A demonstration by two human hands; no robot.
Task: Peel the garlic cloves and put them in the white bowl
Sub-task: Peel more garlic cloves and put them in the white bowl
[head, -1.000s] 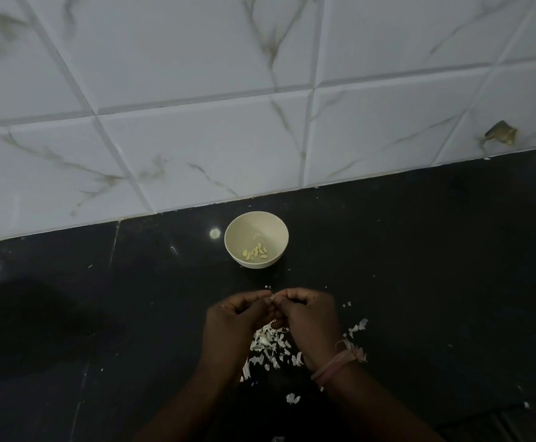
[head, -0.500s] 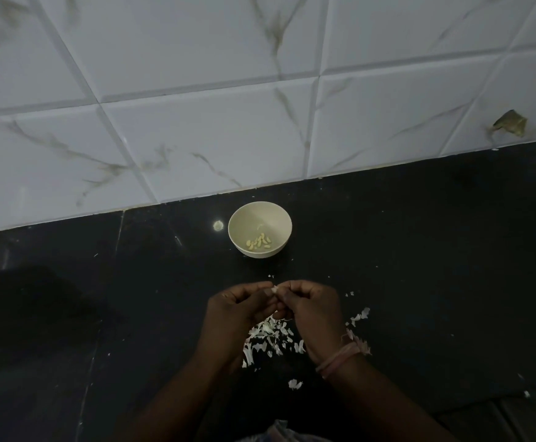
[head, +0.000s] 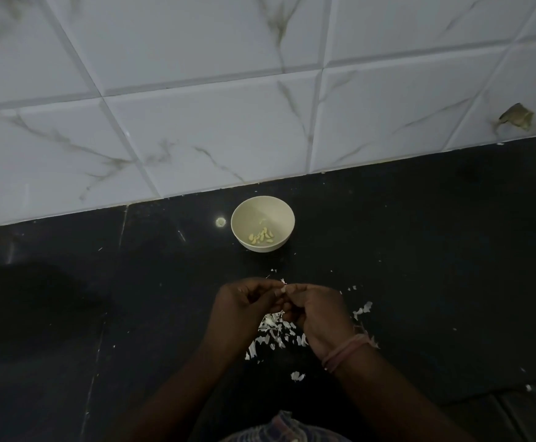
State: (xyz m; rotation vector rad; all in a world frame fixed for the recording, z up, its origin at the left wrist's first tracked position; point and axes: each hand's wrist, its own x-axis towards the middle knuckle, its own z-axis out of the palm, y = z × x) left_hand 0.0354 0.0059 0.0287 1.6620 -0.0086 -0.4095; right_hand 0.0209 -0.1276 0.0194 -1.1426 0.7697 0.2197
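Head view: hands meet fingertip to fingertip above the black glossy stone tabletop (head: pixel 419 250). Left hand (head: pixel 244 306) has fingers curled, right hand (head: pixel 316 311) likewise; betw. their tips a small white garlic clove w/ papery skin (head: pixel 283 283) is pinched, only a sliver of it showing. Right wrist wears a pinkish thread band (head: pixel 345 352). Under and just beside the hands lies a scatter of white papery garlic peel flakes (head: pixel 274 331). Beyond the hands, near the wall, sits the small round white bowl (head: pixel 279 212), well apart from both hands, w/ several pale yellow peeled garlic cloves (head: pixel 262 237) at its bottom. Behind it rises a white marble-veined tile wall (head: pixel 196 122).
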